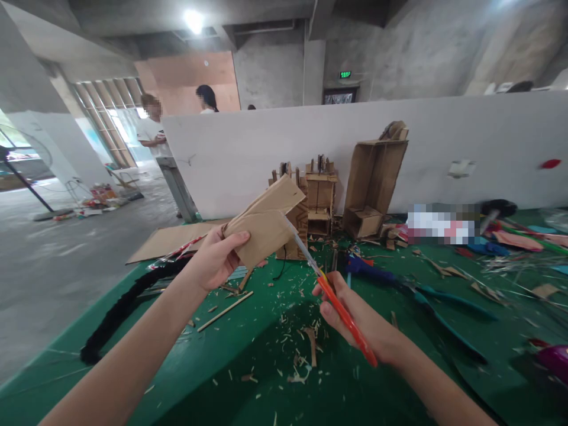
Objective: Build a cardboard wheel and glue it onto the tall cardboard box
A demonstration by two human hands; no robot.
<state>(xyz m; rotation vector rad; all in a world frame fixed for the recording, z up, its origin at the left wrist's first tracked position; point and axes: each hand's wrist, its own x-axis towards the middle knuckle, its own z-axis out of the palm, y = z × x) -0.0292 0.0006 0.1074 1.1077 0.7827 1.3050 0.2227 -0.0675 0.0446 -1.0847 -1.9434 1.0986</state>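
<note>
The left hand pinches cardboard; the right hand grips scissors at its edge. The cut looks partly made, the rest seemingly uncut.

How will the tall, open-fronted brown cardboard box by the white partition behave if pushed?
Probably light: the tall brown cardboard box has thin walls and an open front. Tall above a narrow base, it may tip.

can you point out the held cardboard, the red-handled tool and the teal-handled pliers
held cardboard [265, 228]: head view, on its lower flat face
red-handled tool [344, 315]: head view, on the red handle
teal-handled pliers [457, 300]: head view, on the upper handle
</note>
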